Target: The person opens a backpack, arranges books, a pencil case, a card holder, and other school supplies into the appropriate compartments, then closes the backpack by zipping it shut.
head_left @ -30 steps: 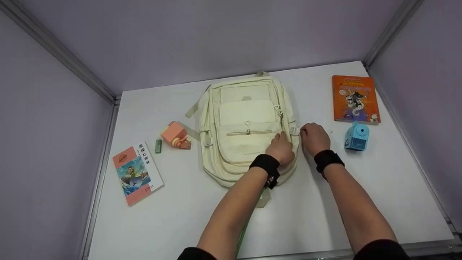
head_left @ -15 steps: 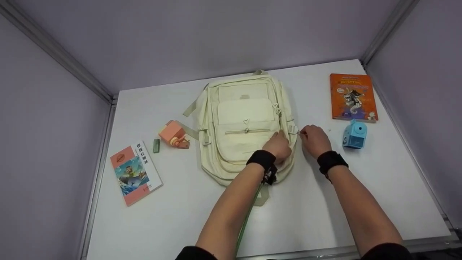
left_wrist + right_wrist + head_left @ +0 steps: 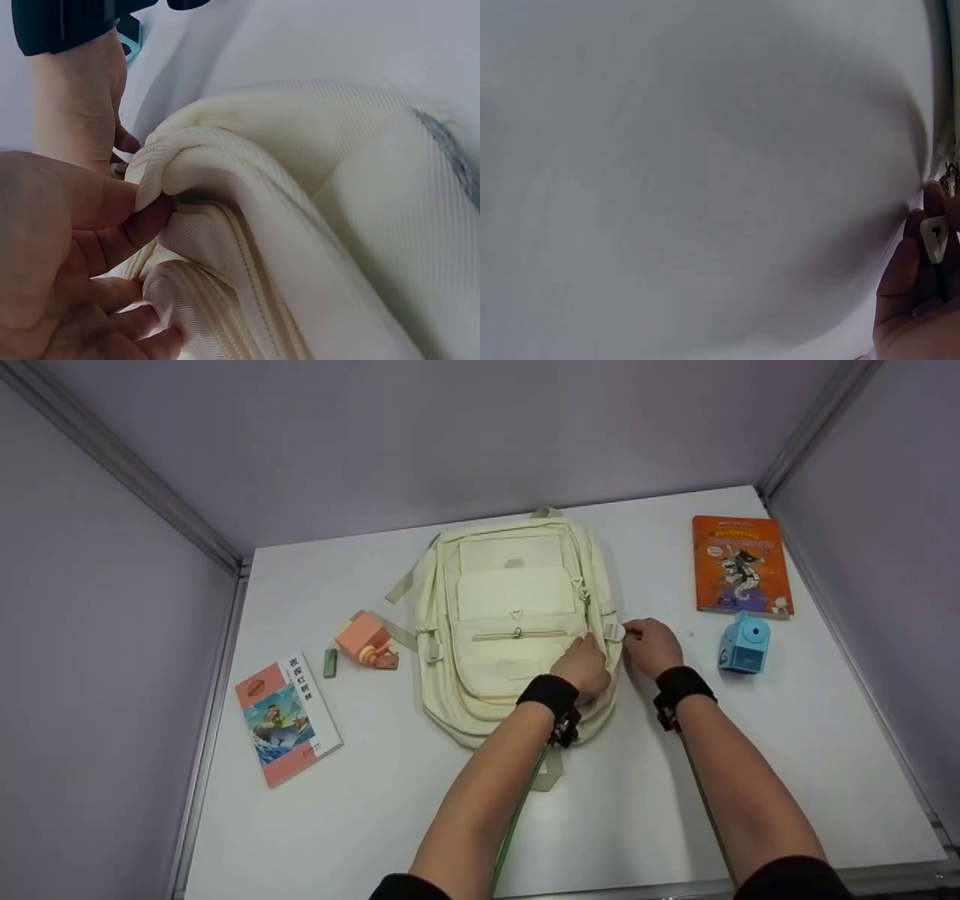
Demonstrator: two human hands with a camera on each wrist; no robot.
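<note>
A cream backpack lies front side up in the middle of the table. On its lower right part rests my left hand; in the left wrist view its thumb and forefinger pinch a folded piped edge of the fabric, beside zipper tracks. Just off the bag's right side, by a white side buckle, is my right hand. In the right wrist view its fingers hold a pale triangular zipper pull. Part of that grip is cut off by the frame edge.
On the left lie a pink-and-white book, a green eraser-like block and a coral pencil sharpener. An orange book and a blue pencil sharpener are at the right. Walls enclose the white table.
Both hands keep nearly the same places at the bag's right side. The right hand shifts very slightly; the head view sways a little.
</note>
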